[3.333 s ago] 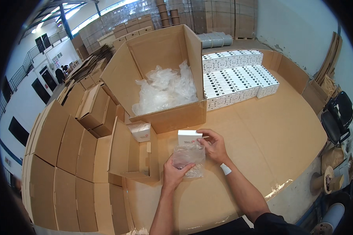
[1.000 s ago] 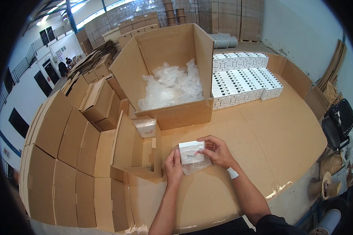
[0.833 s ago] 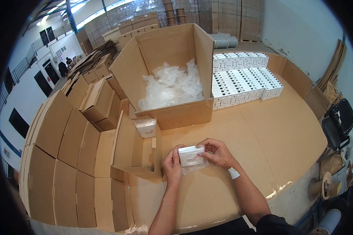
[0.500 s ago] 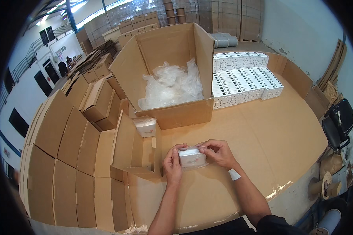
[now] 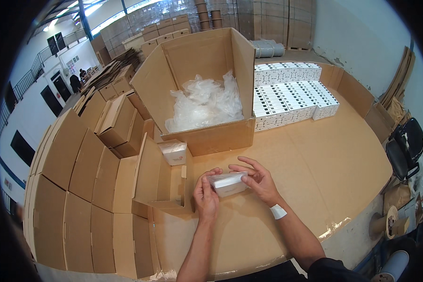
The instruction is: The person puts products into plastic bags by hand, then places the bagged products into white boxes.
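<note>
A small white box in a clear plastic bag is held above the cardboard-covered table. Its left end sits in my left hand, the thumb in front and the fingers behind. My right hand is at the other end, fingers spread, the thumb against the bag's edge. To the left stands an open cardboard carton, with another bagged white box inside at its far end.
Behind my hands, a large open cardboard box holds crumpled clear plastic bags. White patterned boxes are stacked at the back right. Brown cartons line the left side. A black chair stands beyond the table's right edge.
My right hand has opened from its pinch on the bag, its fingers lifting and spreading. The bag now lies closer around the box, which has tilted slightly.
</note>
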The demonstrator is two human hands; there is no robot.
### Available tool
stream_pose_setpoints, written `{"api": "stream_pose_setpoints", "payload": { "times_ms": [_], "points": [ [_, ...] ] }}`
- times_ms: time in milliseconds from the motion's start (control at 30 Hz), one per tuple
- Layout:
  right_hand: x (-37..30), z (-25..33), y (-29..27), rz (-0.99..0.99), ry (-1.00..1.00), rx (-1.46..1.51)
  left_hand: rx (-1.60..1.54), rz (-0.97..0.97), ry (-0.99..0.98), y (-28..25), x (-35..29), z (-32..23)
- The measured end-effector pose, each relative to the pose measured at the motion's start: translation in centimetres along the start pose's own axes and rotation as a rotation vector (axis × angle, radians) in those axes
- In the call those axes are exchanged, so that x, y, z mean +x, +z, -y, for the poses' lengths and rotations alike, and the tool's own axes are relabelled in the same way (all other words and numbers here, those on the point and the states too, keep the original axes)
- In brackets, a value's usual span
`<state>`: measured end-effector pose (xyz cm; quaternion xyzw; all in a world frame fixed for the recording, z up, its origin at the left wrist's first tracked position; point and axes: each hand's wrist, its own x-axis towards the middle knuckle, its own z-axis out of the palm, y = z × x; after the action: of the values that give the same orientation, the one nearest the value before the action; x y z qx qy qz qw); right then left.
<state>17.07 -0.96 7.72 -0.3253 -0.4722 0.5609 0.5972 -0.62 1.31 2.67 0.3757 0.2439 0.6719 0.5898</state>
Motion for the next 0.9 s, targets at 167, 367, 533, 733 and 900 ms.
{"api": "stream_pose_setpoints", "payload": {
  "times_ms": [167, 367, 533, 733, 900],
  "points": [
    [0.3, -1.3, -1.2, 0.046, -0.007, -0.138, -0.010, 0.017, -0.036, 0.1, 0.5, -0.3],
    [0.3, -1.8, -2.0, 0.012, 0.087, -0.304, 0.381, 0.133, -0.093, -0.7, 0.0, -0.8],
    [0.1, -0.8, -1.6, 0.027, 0.108, -0.318, 0.378, 0.102, -0.131, -0.6, -0.2, -0.8],
    [-0.1, 0.0, -1.1, -0.002, 0.161, -0.330, 0.400, 0.079, -0.025, -0.2, -0.2, -1.0],
    [-0.1, -0.7, -1.5, -0.018, 0.062, -0.340, 0.482, 0.069, 0.043, 0.1, -0.4, -1.0]
  ]
}}
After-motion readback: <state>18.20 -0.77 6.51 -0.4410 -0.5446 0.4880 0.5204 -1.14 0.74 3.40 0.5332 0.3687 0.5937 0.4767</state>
